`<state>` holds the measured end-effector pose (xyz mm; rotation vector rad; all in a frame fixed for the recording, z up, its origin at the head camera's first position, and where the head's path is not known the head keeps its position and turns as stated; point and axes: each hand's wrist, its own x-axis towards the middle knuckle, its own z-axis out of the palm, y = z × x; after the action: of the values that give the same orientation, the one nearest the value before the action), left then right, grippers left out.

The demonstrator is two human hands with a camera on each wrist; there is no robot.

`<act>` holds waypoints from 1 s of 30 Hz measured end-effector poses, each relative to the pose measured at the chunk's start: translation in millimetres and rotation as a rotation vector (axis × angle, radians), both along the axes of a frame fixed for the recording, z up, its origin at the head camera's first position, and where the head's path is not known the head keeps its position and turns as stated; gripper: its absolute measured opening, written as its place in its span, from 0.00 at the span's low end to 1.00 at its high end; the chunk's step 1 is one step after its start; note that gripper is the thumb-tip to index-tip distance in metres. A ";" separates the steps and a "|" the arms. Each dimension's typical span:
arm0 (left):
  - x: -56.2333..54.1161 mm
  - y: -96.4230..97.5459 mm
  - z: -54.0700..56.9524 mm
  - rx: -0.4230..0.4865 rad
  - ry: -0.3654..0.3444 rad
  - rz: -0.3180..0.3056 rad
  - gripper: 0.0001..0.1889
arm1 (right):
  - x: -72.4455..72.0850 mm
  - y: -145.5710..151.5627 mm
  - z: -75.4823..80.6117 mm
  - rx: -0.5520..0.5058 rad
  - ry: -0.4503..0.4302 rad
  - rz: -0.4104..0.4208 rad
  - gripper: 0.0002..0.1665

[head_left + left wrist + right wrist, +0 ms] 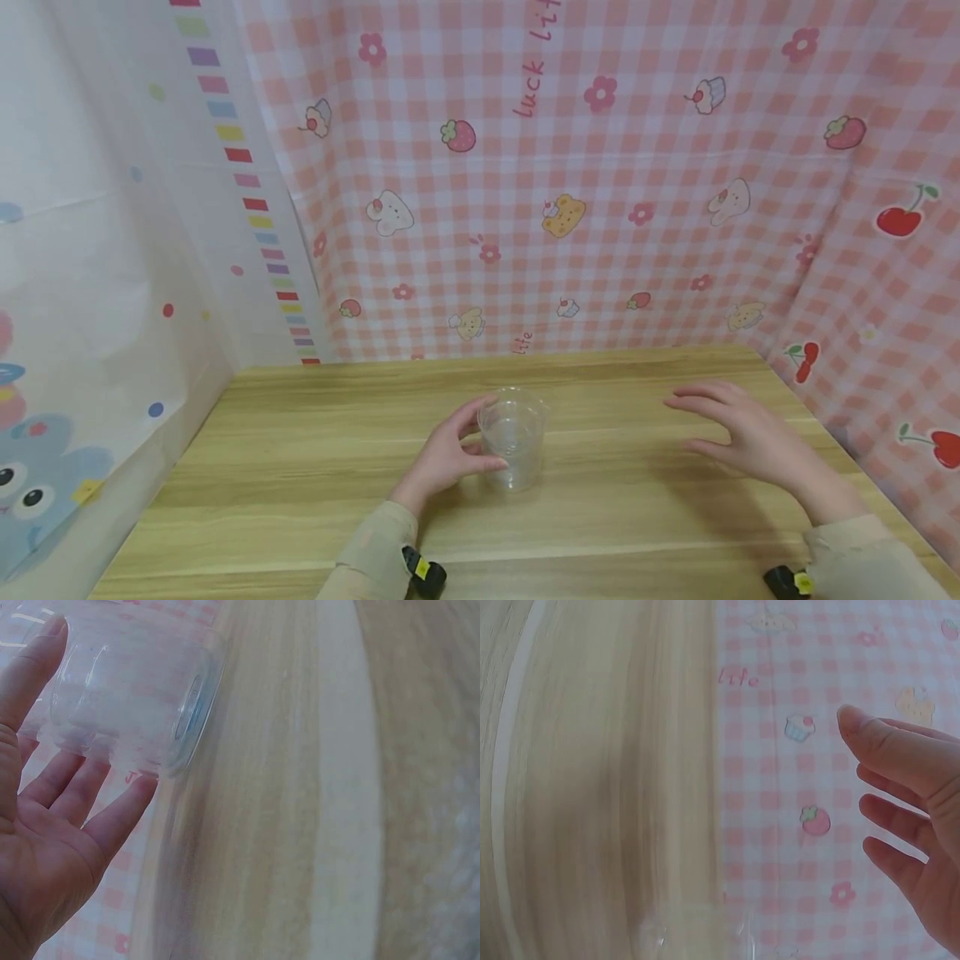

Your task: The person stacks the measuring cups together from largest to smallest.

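Beige-cuffed L hand point(450, 454): holding the clear cup point(525, 450) btwn thumb and fingers, half-curled; thumb lying on the near side, fingers lying along the far-L side.
R hand point(757, 435): holding nothing; hovering over the R part of the tabletop point(300, 475), well apart from the cup, fingers loosely extended, thumb parted from them, tips pointing L.
Cup spot: sitting near mid-table, just R of the L palm; base looking at or close to the wood, can't tell if touching.
Cup feel: prob. weighing v. little, b/c the wall is looking like thin plastic; likely flexing or denting under a hard squeeze; smooth, so poss. slipping in a loose grip.
Best hold: prob. gripping lightly round the mid-wall, fingers opp. thumb, not pressing the rim inward.
Mouth + axis: mouth facing up, base facing down; long axis running approx. vert.
Inner ring: showing thru the wall; can't tell if it's a moulded step or a 2nd cup nesting inside.
Black wrist units point(429, 578): sitting by both cuffs.
Bkgd: pink check curtain point(450, 179) hanging behind, white printed cloth point(90, 267) hanging far L.
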<state>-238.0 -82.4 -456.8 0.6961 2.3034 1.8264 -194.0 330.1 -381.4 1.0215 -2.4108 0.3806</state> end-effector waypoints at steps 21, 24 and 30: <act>0.1 0.3 0.1 -0.004 -0.007 0.007 0.47 | 9.8 38.3 -14.3 0.004 -0.172 -0.159 0.36; -0.5 0.3 -0.8 0.001 -0.002 0.003 0.47 | 10.5 41.0 -15.6 -0.001 -0.222 -0.190 0.34; -0.9 0.3 -1.1 0.005 0.005 0.002 0.47 | 10.8 46.9 -19.1 0.024 -0.281 -0.224 0.34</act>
<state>-238.9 -82.1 -457.9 0.6998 2.3042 1.8332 -183.3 377.0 -400.5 0.7362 -2.7524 0.4415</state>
